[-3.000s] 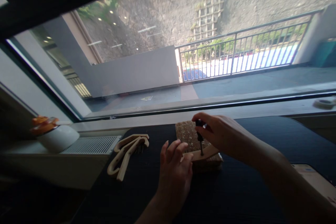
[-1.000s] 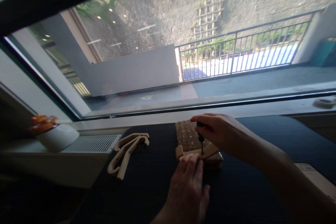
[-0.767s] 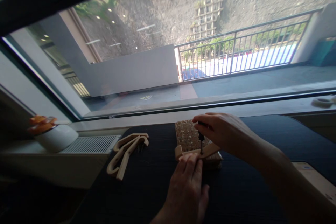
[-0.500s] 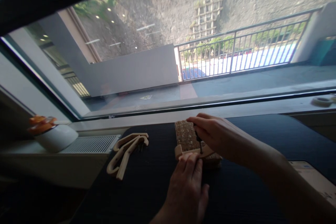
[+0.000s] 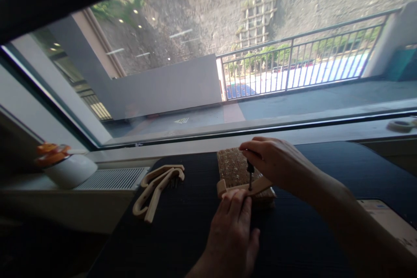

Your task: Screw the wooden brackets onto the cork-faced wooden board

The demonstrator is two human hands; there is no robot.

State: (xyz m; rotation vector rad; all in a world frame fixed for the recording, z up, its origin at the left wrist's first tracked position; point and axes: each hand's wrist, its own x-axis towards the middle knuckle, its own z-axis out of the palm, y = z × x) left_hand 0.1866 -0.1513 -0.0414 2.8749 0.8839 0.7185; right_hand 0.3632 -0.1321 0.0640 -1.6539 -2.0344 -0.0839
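A woven, straw-coloured block (image 5: 232,163) sits on the dark table, with a pale curved wooden piece (image 5: 261,185) lying across its near part. The fingers of my left hand (image 5: 230,228) are bent over that wooden piece and hold it down against the block. My right hand (image 5: 276,160) grips the dark handle of a screwdriver (image 5: 250,170) from above. The screwdriver stands nearly upright, its tip on the wooden piece just beyond my left fingertips. Any screw under the tip is too small to make out.
On the left of the table (image 5: 182,247) lie wooden hook-shaped pieces (image 5: 156,195) with several small screws (image 5: 176,181) beside them. A phone-like device (image 5: 387,221) rests at the right. Beyond are a white pot (image 5: 73,171), a radiator grille (image 5: 114,179) and the window.
My right hand has shifted slightly right and turned around the screwdriver handle, so more of the shaft shows. My left hand, the block and the wooden piece stay in place.
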